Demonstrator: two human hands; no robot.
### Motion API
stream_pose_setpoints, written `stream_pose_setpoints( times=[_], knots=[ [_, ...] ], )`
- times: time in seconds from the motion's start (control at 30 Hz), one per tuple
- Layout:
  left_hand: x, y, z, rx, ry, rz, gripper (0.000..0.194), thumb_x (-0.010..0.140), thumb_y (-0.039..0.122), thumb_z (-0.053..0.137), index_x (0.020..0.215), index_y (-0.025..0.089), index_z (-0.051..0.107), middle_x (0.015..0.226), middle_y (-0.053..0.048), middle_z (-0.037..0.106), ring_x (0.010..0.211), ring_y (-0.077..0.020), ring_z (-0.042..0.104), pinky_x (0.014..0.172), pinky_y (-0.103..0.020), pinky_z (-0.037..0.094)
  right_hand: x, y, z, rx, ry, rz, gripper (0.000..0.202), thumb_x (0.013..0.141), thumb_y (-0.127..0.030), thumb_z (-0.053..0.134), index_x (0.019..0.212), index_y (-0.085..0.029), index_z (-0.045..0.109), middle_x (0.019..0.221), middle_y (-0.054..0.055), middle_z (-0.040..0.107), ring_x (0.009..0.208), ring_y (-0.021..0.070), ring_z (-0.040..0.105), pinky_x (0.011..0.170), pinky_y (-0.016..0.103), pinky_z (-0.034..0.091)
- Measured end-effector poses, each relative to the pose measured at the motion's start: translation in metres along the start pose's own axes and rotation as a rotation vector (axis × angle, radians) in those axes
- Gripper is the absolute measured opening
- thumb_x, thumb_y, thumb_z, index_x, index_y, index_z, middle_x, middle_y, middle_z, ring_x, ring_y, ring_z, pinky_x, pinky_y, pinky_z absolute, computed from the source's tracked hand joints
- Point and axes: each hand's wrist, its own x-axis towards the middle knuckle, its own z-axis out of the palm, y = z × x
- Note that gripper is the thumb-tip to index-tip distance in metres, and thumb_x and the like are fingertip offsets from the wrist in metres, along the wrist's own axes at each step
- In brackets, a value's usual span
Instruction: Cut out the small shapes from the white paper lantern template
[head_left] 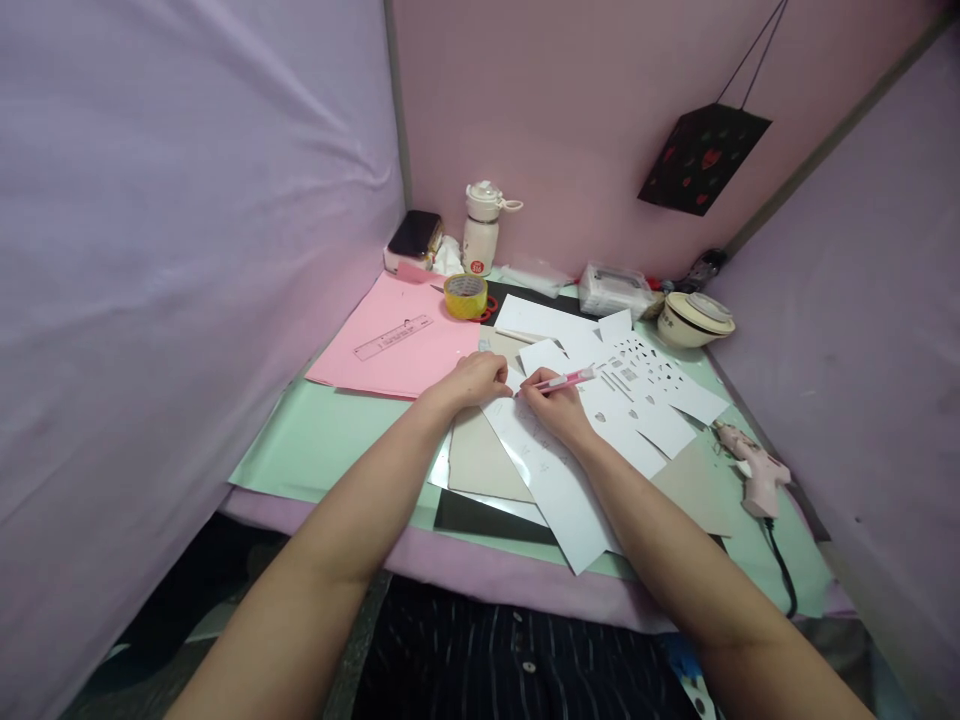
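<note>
My right hand (553, 402) is closed round a slim pink and white pen (566, 381), its tip down at the top end of a white sheet of paper (566, 495). The sheet lies at a slant and bears faint small marks. At its upper left end rests my left hand (480, 378), fingers curled, thumb close to the pen tip; it bears on the sheet. Beneath lies a grey-beige board (484, 465). To the right, white sheets (637, 400) carry small dark shapes, some heart-like.
Left on the pink paper (375, 365) lies a clear ruler (394, 338). Behind stand yellow tape (466, 297), red-handled scissors (489, 308), a white bottle (480, 235) and a phone (415, 234). A lidded bowl (686, 325) and pink glue gun (757, 470) are right. A dark decoration (705, 155) hangs above.
</note>
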Motion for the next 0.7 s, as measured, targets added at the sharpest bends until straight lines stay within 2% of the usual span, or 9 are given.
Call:
stream_pose_setpoints(
  times=[0.37,0.7],
  knots=[
    [0.0026,-0.0014,0.003,-0.007,-0.002,-0.025,0.018,0.074,0.028,0.07,0.071,0.022,0.054,0.085,-0.005,0.064,0.088,-0.0271,0.059,0.071,-0.034,0.039,-0.001,0.0025,0.0017,-0.045,0.004,-0.066,0.009,0.073,-0.028,0.054,0.068,-0.021,0.057,0.066,-0.001,0.058,0.065,0.0161,0.05,0.06,0.029,0.036],
    [0.0028,-0.0007,0.0026,0.001,-0.011,-0.034,0.018,0.074,0.028,0.07,0.07,0.022,0.053,0.085,-0.004,0.065,0.09,-0.0266,0.059,0.07,-0.033,0.038,-0.0002,0.0027,0.0037,-0.008,-0.011,-0.063,0.01,0.073,-0.028,0.054,0.065,-0.021,0.053,0.062,-0.002,0.053,0.062,0.0149,0.046,0.057,0.029,0.033]
  ],
)
